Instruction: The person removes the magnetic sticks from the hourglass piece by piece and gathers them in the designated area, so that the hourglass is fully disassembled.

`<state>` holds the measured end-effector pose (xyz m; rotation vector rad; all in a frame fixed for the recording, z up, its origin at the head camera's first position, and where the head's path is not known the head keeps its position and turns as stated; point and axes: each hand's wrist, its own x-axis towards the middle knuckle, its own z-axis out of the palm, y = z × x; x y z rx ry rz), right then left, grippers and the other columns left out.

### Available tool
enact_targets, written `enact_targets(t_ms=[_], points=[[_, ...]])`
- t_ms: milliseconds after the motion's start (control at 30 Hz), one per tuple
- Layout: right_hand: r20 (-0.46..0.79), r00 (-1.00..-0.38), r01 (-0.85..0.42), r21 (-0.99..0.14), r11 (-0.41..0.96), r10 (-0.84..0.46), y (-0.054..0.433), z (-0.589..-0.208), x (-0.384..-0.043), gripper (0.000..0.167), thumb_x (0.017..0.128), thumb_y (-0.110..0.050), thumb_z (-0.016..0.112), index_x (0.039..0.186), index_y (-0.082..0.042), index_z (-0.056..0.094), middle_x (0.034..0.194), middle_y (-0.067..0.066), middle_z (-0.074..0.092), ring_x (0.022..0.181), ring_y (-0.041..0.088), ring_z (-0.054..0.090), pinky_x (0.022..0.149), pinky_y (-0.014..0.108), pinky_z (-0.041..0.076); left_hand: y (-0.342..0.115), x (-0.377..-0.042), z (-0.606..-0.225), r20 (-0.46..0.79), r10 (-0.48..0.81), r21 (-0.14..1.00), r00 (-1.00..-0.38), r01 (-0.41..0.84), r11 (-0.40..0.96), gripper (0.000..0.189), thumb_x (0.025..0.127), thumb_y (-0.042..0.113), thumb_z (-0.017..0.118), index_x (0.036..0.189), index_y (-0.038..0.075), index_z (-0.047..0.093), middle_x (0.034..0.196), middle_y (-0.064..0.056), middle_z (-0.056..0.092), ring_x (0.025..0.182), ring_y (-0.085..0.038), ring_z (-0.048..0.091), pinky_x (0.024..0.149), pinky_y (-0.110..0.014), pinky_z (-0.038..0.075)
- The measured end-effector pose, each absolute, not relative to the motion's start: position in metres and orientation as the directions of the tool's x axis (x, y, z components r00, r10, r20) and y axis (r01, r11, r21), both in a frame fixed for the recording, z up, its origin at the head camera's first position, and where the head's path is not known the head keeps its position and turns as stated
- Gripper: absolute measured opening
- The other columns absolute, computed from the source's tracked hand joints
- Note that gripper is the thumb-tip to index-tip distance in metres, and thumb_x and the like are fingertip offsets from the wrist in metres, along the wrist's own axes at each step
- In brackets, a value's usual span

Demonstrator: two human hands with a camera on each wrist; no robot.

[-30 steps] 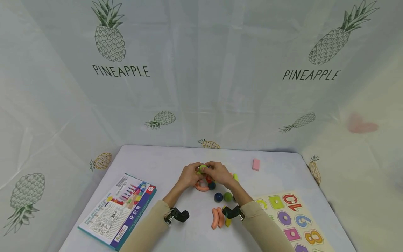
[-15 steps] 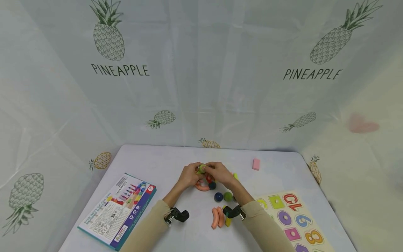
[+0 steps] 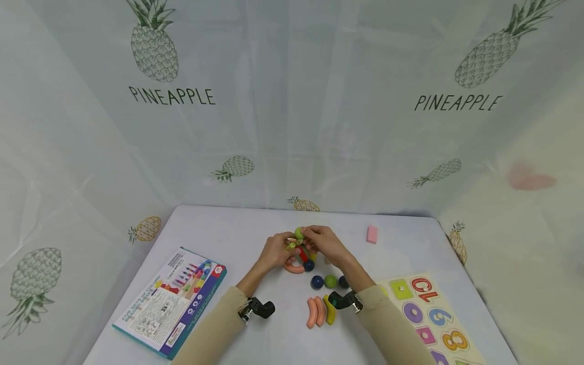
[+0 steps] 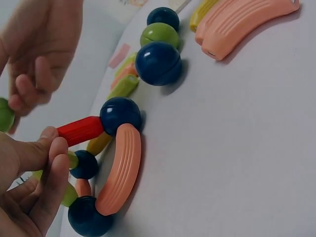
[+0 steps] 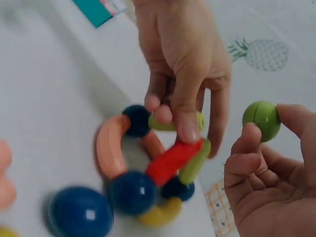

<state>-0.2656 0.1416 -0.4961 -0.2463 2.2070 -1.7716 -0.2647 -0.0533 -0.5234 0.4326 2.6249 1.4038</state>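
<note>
My left hand (image 3: 276, 250) pinches the upper ends of a red magnetic rod (image 5: 173, 162) and light green rods (image 5: 195, 165), which lean inward over a ring lying on the table. That ring is made of dark blue balls (image 4: 120, 116) joined by curved peach rods (image 4: 121, 170) and a yellow curved rod (image 5: 163, 213). Just right of the rod ends, my right hand (image 3: 326, 243) pinches a light green ball (image 5: 261, 120) between thumb and fingers. In the right wrist view, a gap shows between the ball and the rods.
Nearer me lie loose blue and green balls (image 3: 330, 281), two peach curved rods (image 3: 316, 311) and a yellow one (image 3: 329, 309). A toy box (image 3: 173, 304) lies at left, a number puzzle board (image 3: 424, 314) at right. A pink block (image 3: 372, 234) is farther back.
My right hand has moved up and to the right with the green ball, away from the rod tops where both hands were together. My left hand keeps its hold on the rods.
</note>
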Motion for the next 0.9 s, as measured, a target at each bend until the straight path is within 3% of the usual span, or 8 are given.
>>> enact_targets(t_ms=[167,333,533,767,900], points=[[-0.073,-0.946,-0.074,-0.9,0.429,-0.316,0.156,-0.49,-0.257,0.038,0.098,-0.041,0.064,0.123,-0.014,0.067,0.103,0.018,0.067,0.084,0.033,0.061,0.062,0.031,0.045,-0.057,-0.27,-0.524,0.003,0.273,0.84,-0.962,0.15,0.521,0.04,0.088,0.014,0.079,0.126,0.009,0.068,0.082,-0.003,0.074,0.058,-0.018,0.071,0.049,-0.023,0.049],[-0.042,-0.895,-0.246,-0.783,0.571,-0.444,0.164,-0.496,-0.245,0.031,0.093,-0.038,0.071,0.118,-0.019,0.07,0.1,-0.002,0.065,0.088,0.02,0.058,0.068,0.031,0.047,-0.061,-0.275,-0.525,0.014,0.234,0.85,-0.972,0.135,0.509,0.04,0.088,0.013,0.079,0.126,0.01,0.068,0.088,-0.007,0.075,0.06,-0.021,0.072,0.048,-0.023,0.05],[-0.079,-0.805,-0.353,-0.733,0.581,-0.588,0.161,-0.505,-0.231,0.031,0.09,-0.026,0.076,0.118,-0.014,0.07,0.102,-0.006,0.066,0.083,0.017,0.057,0.066,0.027,0.048,-0.062,-0.276,-0.523,0.002,0.229,0.854,-0.974,0.121,0.506,0.041,0.088,0.014,0.079,0.127,0.011,0.068,0.09,-0.008,0.076,0.062,-0.023,0.073,0.048,-0.022,0.05],[-0.145,-0.776,-0.381,-0.668,0.64,-0.614,0.153,-0.516,-0.225,0.024,0.088,-0.023,0.077,0.111,-0.017,0.073,0.1,-0.009,0.069,0.081,0.008,0.056,0.069,0.027,0.048,-0.061,-0.273,-0.519,-0.002,0.22,0.858,-0.976,0.111,0.502,0.041,0.088,0.012,0.078,0.127,0.009,0.068,0.092,-0.01,0.076,0.063,-0.026,0.074,0.047,-0.021,0.047],[-0.172,-0.766,-0.377,-0.661,0.649,-0.62,0.152,-0.519,-0.223,0.023,0.087,-0.022,0.078,0.109,-0.018,0.073,0.099,-0.009,0.07,0.084,0.009,0.057,0.071,0.026,0.048,-0.061,-0.271,-0.519,-0.001,0.223,0.86,-0.975,0.113,0.497,0.041,0.088,0.011,0.078,0.127,0.008,0.068,0.09,-0.01,0.076,0.064,-0.027,0.074,0.046,-0.02,0.045]])
